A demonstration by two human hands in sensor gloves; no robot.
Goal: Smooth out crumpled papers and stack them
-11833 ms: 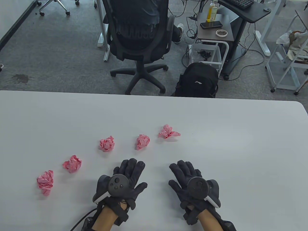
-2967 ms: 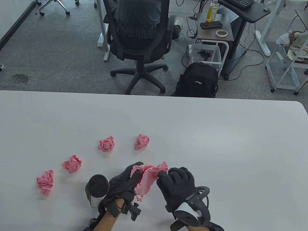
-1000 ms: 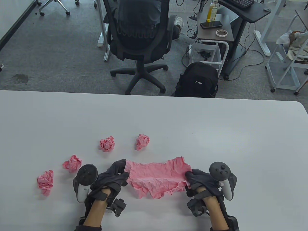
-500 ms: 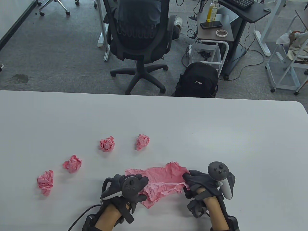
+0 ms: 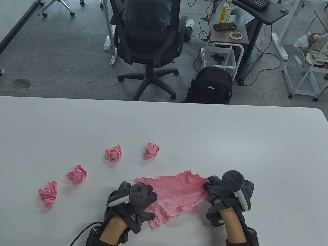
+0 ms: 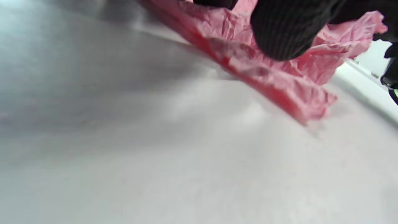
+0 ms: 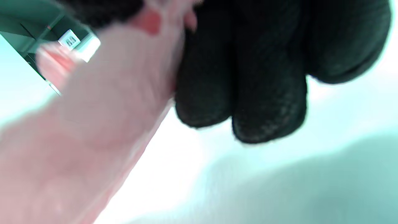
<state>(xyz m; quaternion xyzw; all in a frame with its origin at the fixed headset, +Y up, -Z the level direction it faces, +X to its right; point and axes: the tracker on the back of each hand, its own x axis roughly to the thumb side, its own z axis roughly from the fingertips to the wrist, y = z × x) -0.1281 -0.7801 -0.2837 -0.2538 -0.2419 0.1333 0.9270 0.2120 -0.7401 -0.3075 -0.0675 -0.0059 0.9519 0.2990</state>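
Observation:
A wrinkled pink paper sheet (image 5: 179, 192) lies partly spread on the white table (image 5: 230, 143) between my hands. My left hand (image 5: 139, 194) rests palm down on the sheet's left part, and a left fingertip (image 6: 283, 31) presses the pink paper (image 6: 279, 81) in the left wrist view. My right hand (image 5: 214, 185) pinches the sheet's right edge with curled fingers (image 7: 248, 87), the paper (image 7: 102, 93) beside them. Crumpled pink balls lie at the left: one (image 5: 48, 194) nearest, another (image 5: 77, 174), a third (image 5: 114, 153), and one more (image 5: 151, 150) farther back.
Beyond the table's far edge stand a black office chair (image 5: 148, 38) and a black backpack (image 5: 210, 87) on the carpet. A small side table (image 5: 228, 30) and a white rack (image 5: 307, 59) are at the back right.
My left hand let go of the sheet's left edge and turned palm down onto it. My right hand drew the right edge outward, so the sheet lies flatter and wider than half a second ago.

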